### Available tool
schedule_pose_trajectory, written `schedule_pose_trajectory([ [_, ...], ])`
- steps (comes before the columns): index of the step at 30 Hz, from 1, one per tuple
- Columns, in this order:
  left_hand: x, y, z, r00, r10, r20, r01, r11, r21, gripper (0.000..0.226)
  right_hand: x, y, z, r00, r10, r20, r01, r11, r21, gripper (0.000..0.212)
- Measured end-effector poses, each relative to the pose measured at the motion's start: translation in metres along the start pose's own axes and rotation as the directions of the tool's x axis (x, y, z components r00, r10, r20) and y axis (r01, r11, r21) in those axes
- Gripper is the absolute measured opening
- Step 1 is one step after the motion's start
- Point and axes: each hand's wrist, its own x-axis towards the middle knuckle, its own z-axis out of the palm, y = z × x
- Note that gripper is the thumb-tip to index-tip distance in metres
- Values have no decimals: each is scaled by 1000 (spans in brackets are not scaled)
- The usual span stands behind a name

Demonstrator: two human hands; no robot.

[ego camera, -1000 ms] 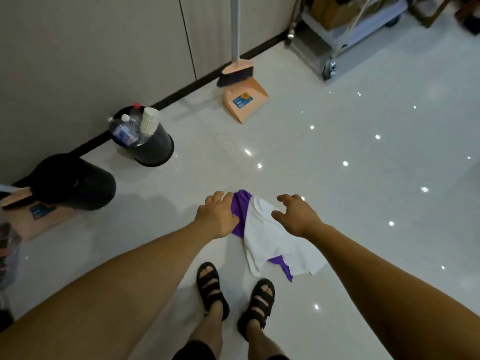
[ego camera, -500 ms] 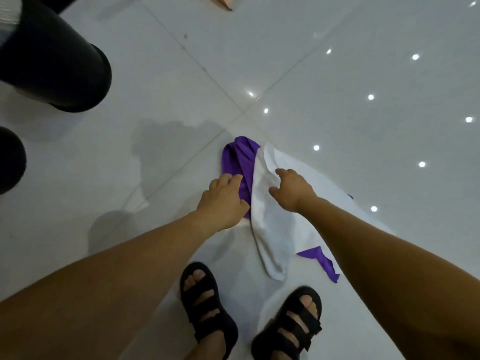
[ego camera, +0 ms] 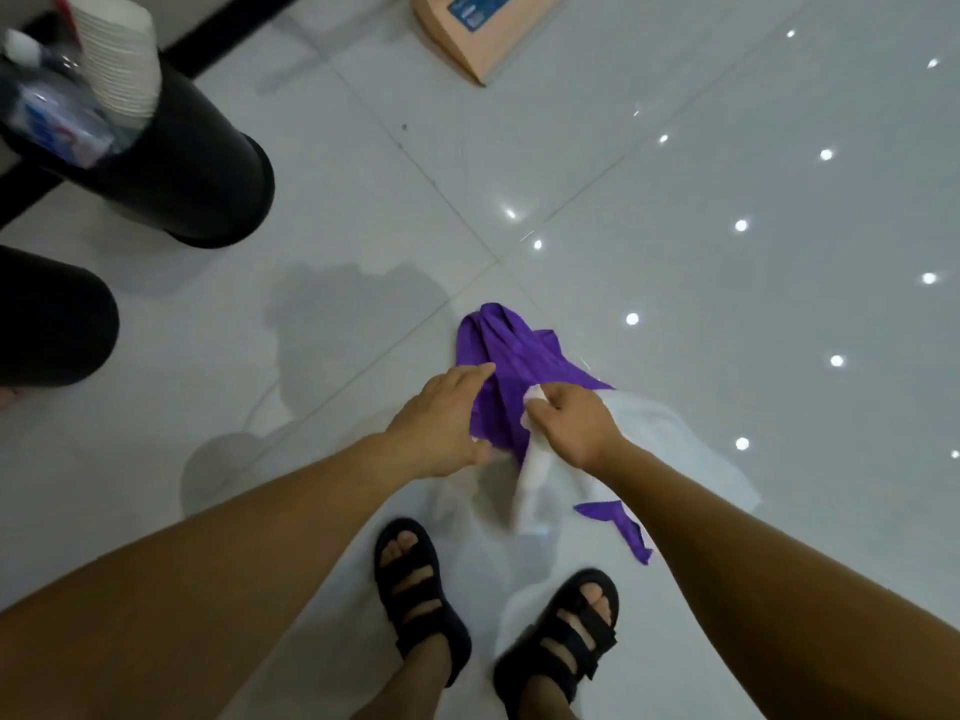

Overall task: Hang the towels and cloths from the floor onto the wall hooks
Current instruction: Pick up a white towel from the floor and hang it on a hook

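Observation:
A purple cloth lies crumpled on the glossy white floor, with a white towel over its near right part. My right hand grips a bunched edge of the white towel, and that edge is lifted off the purple cloth. My left hand reaches onto the purple cloth's left side with fingers stretched out, touching it. A purple corner sticks out under the towel near my right foot. No wall hooks are in view.
A black bin holding a plastic bottle and stacked paper cups stands at the upper left, a second black bin at the left edge. A peach dustpan sits at the top. My sandalled feet stand just before the cloths.
My right hand has closed on the white towel's edge and pulled it up and back, uncovering more purple cloth. My left hand has slid onto the purple cloth. The view has tilted up slightly.

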Motion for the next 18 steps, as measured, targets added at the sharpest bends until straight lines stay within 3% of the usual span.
schedule_pose_trajectory([
  [3, -40, 45, -57, 996, 84, 26, -79, 984, -157, 107, -58, -57, -57, 999, -1, 36, -7, 978, 210, 31],
  [6, -88, 85, -117, 986, 144, 85, -120, 964, -236, 105, -114, -119, -111, 991, -63, 117, 28, 960, 280, 25],
  [8, -126, 112, -155, 978, 181, 108, -147, 952, -267, 91, -150, -165, -144, 981, -129, 148, 76, 945, 318, 23],
  [10, -164, 133, -189, 979, 179, 94, -143, 940, -309, 60, -185, -212, -174, 968, -193, 158, 137, 941, 311, 21],
  [13, -217, 152, -244, 988, 148, 39, -132, 955, -265, 31, -223, -279, -215, 954, -254, 160, 216, 951, 222, 23],
  [16, -269, 156, -295, 986, 132, -99, -150, 967, -208, 10, -256, -335, -248, 936, -312, 164, 314, 949, 12, 28],
  [18, -299, 153, -324, 971, 108, -212, -149, 971, -187, 15, -272, -367, -263, 925, -313, 214, 357, 910, -210, 42],
])
